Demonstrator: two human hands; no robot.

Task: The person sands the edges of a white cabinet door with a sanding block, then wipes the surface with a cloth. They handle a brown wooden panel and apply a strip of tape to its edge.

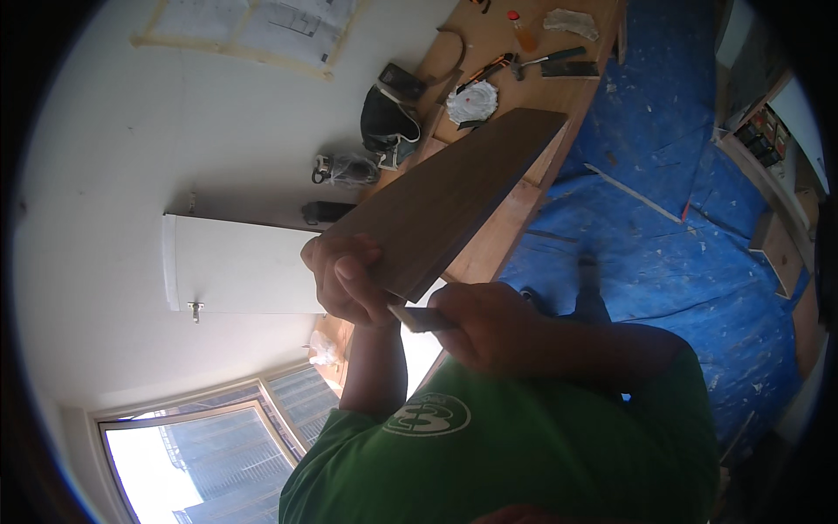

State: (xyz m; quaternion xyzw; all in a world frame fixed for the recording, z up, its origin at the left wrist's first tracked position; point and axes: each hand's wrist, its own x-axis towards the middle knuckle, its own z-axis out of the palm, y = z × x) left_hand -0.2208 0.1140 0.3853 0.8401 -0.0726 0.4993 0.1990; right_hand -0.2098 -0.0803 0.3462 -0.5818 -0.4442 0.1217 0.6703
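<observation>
My left hand is closed round the near end of a long dark brown board. The board slants away to the far right, its far end over the wooden workbench. My right hand grips a small flat block with a pale edge, close to the board's near corner. Whether the block touches the board, I cannot tell. Its exact kind does not show.
On the bench lie a hammer, a utility knife, a crumpled white cloth and a small bottle of orange liquid. A black bag and a white hinged panel are at the left. Blue sheeting covers the floor.
</observation>
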